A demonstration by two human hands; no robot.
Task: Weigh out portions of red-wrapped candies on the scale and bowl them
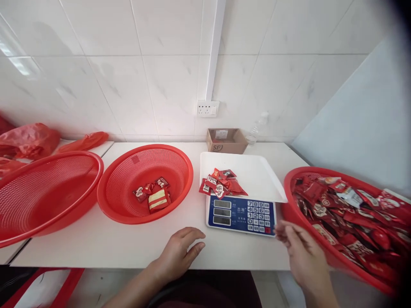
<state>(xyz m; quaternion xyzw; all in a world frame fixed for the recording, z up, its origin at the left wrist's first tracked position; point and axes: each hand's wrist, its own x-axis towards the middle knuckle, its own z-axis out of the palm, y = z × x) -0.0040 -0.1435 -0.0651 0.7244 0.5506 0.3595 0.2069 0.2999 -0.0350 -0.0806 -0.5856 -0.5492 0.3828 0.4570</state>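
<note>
My left hand (184, 252) hovers at the table's front edge, left of the scale, its fingers and thumb apart and nothing between them. My right hand (303, 256) is between the scale and the full basket, fingers bent and smeared by motion; whether anything is in them I cannot make out. The electronic scale (241, 216) has a blue keypad panel and a white weighing tray (263, 175). Several small red snack packets (221, 183) lie in a pile at the tray's left side. At the right, a red plastic basket (290, 182) is heaped with mixed packets (349, 218).
Left of the scale stands a red mesh basket (109, 201) with a few packets (159, 199) in it. Another red basket (61, 222) is farther left, near red plastic bags (32, 139). A cardboard box (227, 147) and a clear bottle (257, 128) are by the wall.
</note>
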